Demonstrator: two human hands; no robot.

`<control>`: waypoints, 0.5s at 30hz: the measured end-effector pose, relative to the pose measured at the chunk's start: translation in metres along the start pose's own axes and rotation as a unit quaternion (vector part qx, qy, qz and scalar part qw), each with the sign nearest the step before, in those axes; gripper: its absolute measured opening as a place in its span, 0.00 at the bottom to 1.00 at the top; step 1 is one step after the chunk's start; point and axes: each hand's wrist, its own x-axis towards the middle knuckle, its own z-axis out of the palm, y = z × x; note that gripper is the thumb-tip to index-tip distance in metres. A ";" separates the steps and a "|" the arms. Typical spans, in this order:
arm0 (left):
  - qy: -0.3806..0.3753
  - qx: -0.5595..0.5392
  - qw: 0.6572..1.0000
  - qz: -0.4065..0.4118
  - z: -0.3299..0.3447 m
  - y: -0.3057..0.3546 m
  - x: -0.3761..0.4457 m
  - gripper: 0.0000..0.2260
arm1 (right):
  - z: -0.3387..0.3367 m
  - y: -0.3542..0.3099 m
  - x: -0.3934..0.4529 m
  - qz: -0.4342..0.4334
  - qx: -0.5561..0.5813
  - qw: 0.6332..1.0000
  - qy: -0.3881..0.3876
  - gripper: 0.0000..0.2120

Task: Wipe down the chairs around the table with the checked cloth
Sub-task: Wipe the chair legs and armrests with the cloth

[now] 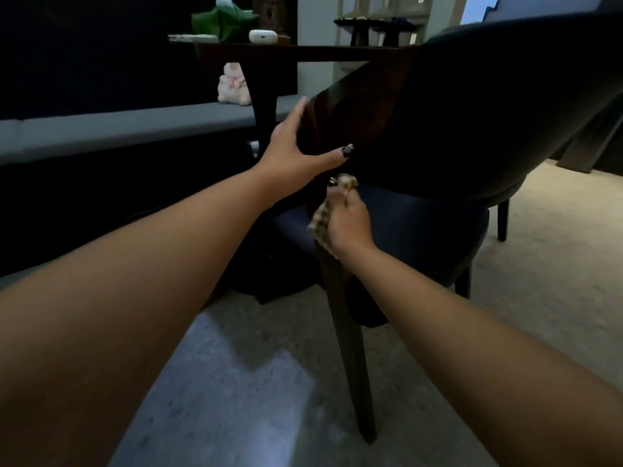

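Note:
A dark chair (pixel 472 106) with a curved padded back, a blue seat and dark wooden legs stands tilted in front of me. My left hand (pixel 293 146) grips the wooden edge of its backrest, thumb on the near face and fingers round the far side. Just below, my right hand (pixel 349 224) holds the bunched checked cloth (pixel 322 220) against the wooden rear leg where it meets the seat. Part of the cloth sticks out above my fingers.
A dark wooden table (pixel 303 52) stands behind the chair, carrying a green tissue box (pixel 219 21) and a small white case (pixel 263 36). A grey bench (pixel 118 126) with a pink plush toy (pixel 234 84) runs along the left. Pale carpet covers the floor.

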 end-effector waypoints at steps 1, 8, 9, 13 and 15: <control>0.012 0.012 1.000 0.022 0.003 -0.003 0.003 0.42 | -0.002 -0.001 0.007 -0.011 -0.019 0.999 -0.024 0.15; 0.052 0.006 0.994 0.099 0.011 -0.029 0.013 0.35 | -0.017 0.046 -0.002 0.018 -0.008 0.996 -0.089 0.18; 0.051 0.003 0.993 0.104 0.011 -0.032 0.013 0.35 | -0.019 0.056 -0.009 0.024 -0.024 0.996 -0.081 0.19; 0.030 -0.028 0.992 0.115 0.011 -0.039 0.017 0.36 | -0.021 0.067 -0.027 -0.109 -0.116 0.987 -0.005 0.12; 0.009 -0.062 0.990 0.128 0.014 -0.040 0.017 0.36 | -0.022 0.073 -0.035 -0.273 -0.241 0.931 0.012 0.21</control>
